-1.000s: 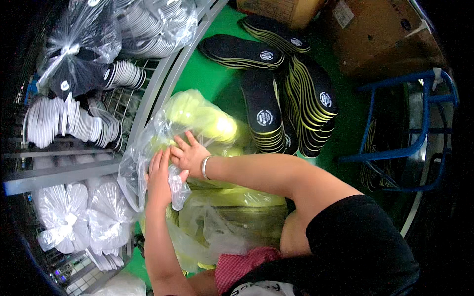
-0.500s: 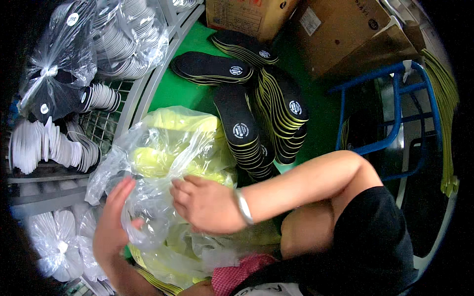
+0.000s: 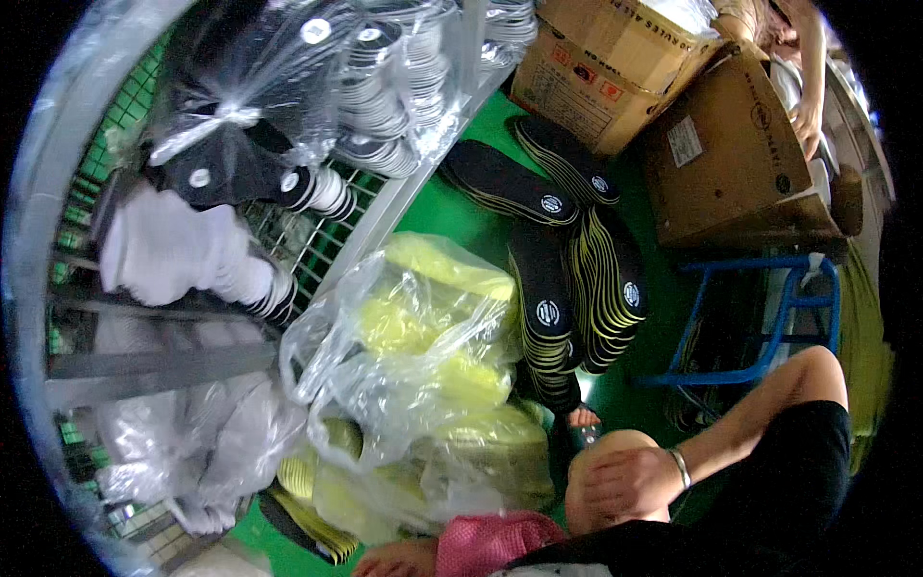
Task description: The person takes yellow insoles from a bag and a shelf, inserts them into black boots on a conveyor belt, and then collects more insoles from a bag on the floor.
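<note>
My right hand [image 3: 623,481], with a silver bangle at the wrist, lies on my bent knee. Its fingers are laid flat over the knee and it holds nothing. Nowhere in the picture does my left hand show. Beside my knee, a clear plastic bag [image 3: 399,394] of yellow-green insoles lies crumpled and untouched, its loose mouth toward the rack. Just beyond it stand stacks of black insoles with yellow edges, one stack [image 3: 543,288] close to the bag and another [image 3: 611,279] to its right. A pink cloth [image 3: 495,543] lies at the lower edge, over my lap.
On the left, a grey metal rack [image 3: 163,375] carries bagged white and black insoles [image 3: 250,96]. Cardboard boxes [image 3: 577,87] [image 3: 731,163] stand at the back. Another person's arm [image 3: 812,77] reaches down beside the right box. A blue metal frame [image 3: 760,370] stands to the right.
Both hands have come off the plastic bag. My right hand has moved right and down onto my knee; my left hand has left the view. The view has shifted, showing more rack and boxes.
</note>
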Tool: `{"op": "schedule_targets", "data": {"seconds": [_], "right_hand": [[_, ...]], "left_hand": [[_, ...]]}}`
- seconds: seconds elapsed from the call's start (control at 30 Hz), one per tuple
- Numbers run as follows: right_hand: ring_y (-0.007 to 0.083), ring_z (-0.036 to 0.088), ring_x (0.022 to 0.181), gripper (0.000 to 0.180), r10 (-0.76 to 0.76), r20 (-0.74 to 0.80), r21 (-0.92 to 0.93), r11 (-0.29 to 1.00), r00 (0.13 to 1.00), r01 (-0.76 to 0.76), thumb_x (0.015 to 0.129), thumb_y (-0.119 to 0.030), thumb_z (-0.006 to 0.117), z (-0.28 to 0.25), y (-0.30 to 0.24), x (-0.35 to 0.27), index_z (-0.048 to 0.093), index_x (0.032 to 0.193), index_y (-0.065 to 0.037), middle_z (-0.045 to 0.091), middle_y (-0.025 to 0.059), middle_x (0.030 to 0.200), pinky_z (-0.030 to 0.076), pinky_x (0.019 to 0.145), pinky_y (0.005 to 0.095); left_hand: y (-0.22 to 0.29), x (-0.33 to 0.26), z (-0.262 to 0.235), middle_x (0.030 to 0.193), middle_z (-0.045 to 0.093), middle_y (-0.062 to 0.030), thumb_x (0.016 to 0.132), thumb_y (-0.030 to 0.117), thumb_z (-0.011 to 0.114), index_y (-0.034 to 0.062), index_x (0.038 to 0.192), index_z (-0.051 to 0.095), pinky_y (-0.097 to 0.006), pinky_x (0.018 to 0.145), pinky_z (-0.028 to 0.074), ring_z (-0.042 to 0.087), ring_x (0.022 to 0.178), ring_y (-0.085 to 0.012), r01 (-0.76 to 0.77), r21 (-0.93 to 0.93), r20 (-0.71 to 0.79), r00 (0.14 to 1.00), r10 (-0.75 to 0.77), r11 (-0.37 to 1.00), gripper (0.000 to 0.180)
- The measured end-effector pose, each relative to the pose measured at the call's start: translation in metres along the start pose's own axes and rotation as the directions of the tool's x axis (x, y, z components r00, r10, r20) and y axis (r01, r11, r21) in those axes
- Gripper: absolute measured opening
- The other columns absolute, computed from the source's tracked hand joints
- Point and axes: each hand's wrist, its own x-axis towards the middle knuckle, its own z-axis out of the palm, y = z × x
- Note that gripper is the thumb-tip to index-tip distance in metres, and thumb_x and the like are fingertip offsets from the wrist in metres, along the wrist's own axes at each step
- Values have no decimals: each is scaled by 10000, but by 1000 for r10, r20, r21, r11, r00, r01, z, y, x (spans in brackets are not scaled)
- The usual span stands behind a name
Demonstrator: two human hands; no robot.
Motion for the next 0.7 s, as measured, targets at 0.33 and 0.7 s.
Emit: {"op": "schedule_targets", "data": {"seconds": [0.33,0.7], "right_hand": [[237,531,834,214,-16,-98,-52,999,995,11,684,-277,542,20,-26,-21,552,801,-99,549,40,837,435,713,374],[270,543,808,216,726,-101,95,687,680,-720,746,-231,489,-42,-286,-54,541,935,-140,555,71,873,445,685,379]], "left_hand": [[18,-38,6,1146,473,-26,737,341,484,116,1033,531,-402,924,279,403,1095,-223,49,47,586,807,-67,998,375],[212,3,-151,1059,512,-15,758,324,466,104,957,555,-375,866,332,450,1007,-200,492,120,426,759,-493,862,310]]}}
